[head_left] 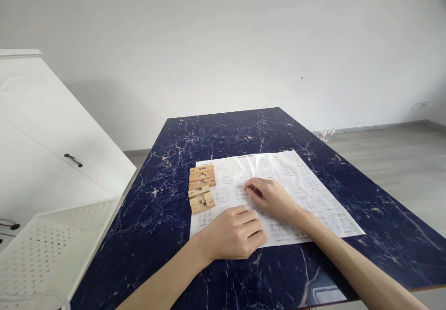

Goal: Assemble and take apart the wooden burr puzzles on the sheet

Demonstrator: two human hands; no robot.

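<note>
A creased white printed sheet [334, 208] lies on the table with rows of small diagrams on it. My left hand [237, 232] rests palm down across its near edge, the fingers loosely bent and slightly apart, their tips partly hidden. Further in, my right hand [270, 197] touches the sheet, with a gap between its thumb and bent fingers and nothing visible in them. Along the sheet's left edge sit notched wooden puzzle pieces [202, 175], some marked with numbers. Nearest me in that row, a few lighter wooden pieces [202, 202] lie grouped together. Neither hand touches the wood.
The table [223, 133] has a dark blue marbled top. A white cabinet [52, 129] and a white perforated tray [45, 249] stand to the left. A shiny rectangular object [327, 295] lies at the near edge. Clear plastic bottles [326, 134] are on the floor beyond the right side.
</note>
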